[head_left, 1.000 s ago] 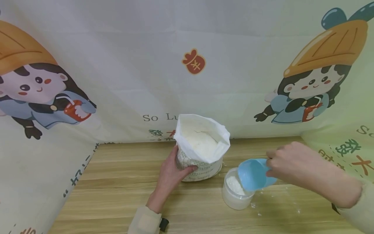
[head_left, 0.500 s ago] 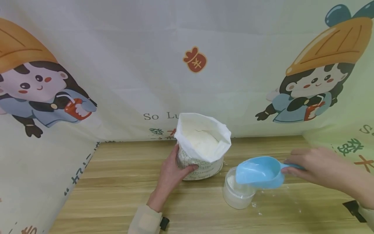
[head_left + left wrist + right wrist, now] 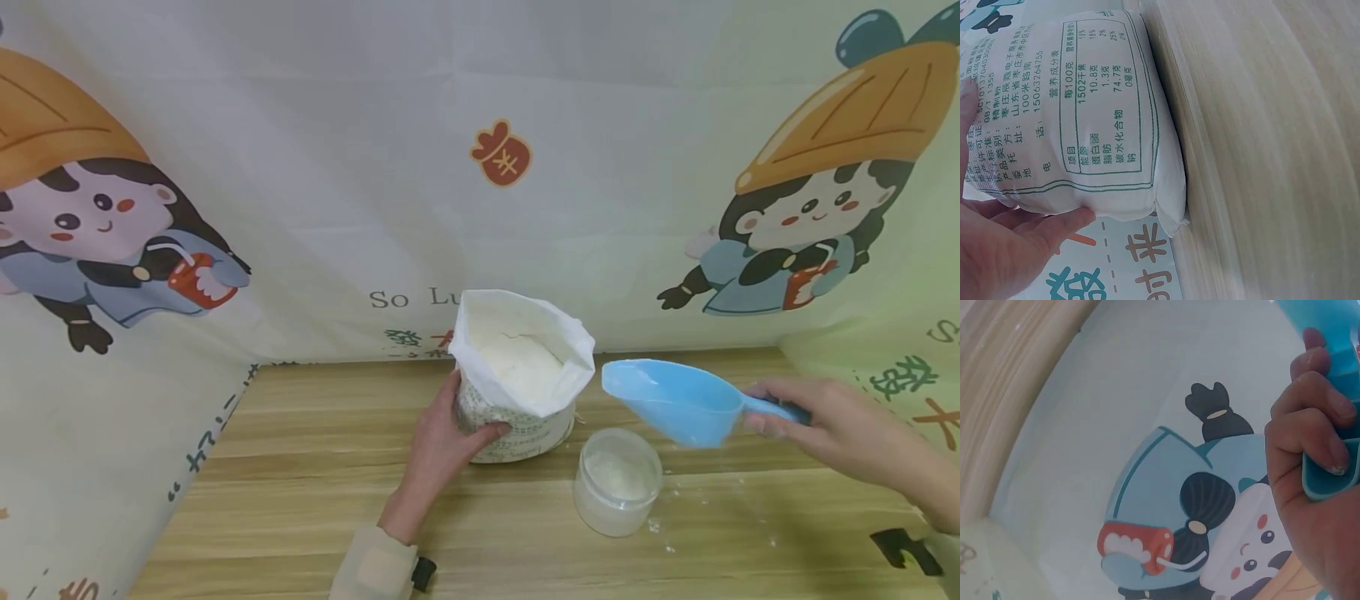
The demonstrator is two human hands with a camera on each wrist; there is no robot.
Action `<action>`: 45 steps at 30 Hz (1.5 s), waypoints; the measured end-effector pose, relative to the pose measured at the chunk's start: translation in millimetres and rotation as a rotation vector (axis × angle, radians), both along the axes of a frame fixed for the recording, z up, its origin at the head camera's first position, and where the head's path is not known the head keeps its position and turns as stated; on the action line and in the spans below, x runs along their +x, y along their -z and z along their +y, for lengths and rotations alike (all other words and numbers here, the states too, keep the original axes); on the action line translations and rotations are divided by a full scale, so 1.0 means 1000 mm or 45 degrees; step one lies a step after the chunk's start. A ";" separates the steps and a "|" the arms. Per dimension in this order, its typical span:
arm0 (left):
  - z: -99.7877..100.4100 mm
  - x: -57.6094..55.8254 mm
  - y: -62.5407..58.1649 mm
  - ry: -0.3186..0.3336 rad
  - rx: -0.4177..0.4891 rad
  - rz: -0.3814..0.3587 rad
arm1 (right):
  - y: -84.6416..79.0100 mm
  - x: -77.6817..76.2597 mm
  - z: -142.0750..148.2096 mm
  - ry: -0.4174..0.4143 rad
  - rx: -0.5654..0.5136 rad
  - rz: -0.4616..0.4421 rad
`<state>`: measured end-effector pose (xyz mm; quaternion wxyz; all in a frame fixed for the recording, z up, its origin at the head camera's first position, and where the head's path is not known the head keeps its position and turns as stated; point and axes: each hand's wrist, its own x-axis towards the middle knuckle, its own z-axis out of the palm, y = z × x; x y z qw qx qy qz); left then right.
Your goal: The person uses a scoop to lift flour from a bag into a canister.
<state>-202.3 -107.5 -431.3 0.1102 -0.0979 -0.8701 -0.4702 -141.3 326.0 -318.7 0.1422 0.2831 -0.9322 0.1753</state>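
A white printed flour bag [image 3: 517,440] stands upright near the back of the table, its top spread wide and pale flour [image 3: 521,367] inside. My left hand [image 3: 450,437] holds the bag's left side, thumb across the front and fingers round behind. In the left wrist view, fingers press the side of the bag [image 3: 1091,119]. My right hand [image 3: 825,421] grips the handle of a light blue scoop [image 3: 675,402], raised right of the bag with its tip toward it. In the right wrist view, fingers curl round the scoop handle [image 3: 1329,478]. Below the scoop stands a clear jar [image 3: 617,510] containing white powder.
Everything stands on a wood-grain table [image 3: 300,483]. Small white spills [image 3: 655,526] lie right of the jar. A cartoon-printed cloth [image 3: 360,167] rises behind the table and along both sides.
The scoop has been turned level, lifted off the jar's mouth and moved up and back, and the right hand has shifted right. The left hand and the bag have stayed in place.
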 end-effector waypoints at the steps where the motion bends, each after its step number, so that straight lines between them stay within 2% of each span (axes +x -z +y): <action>1: 0.000 0.000 0.000 -0.001 -0.002 0.001 | 0.000 -0.001 -0.001 0.008 -0.015 -0.006; 7: 0.000 0.001 0.001 -0.023 -0.018 0.010 | -0.007 -0.005 -0.013 0.004 -0.060 0.062; 15: 0.000 0.003 0.001 -0.032 -0.010 -0.003 | -0.023 -0.015 -0.040 -0.031 -0.021 0.318; 19: 0.000 0.004 -0.001 -0.031 -0.016 -0.004 | -0.031 -0.021 -0.052 -0.031 0.025 0.410; 25: 0.001 0.004 -0.004 -0.019 -0.036 0.024 | -0.044 -0.031 -0.075 -0.077 0.133 0.629; 31: 0.001 0.005 -0.007 -0.012 -0.033 0.020 | -0.059 -0.033 -0.100 -0.111 0.250 0.758; 37: 0.001 0.005 -0.007 0.002 -0.026 0.026 | -0.073 -0.034 -0.119 -0.151 0.379 0.786; 45: 0.002 0.005 -0.007 0.000 -0.033 0.032 | -0.087 -0.031 -0.140 -0.137 0.517 0.709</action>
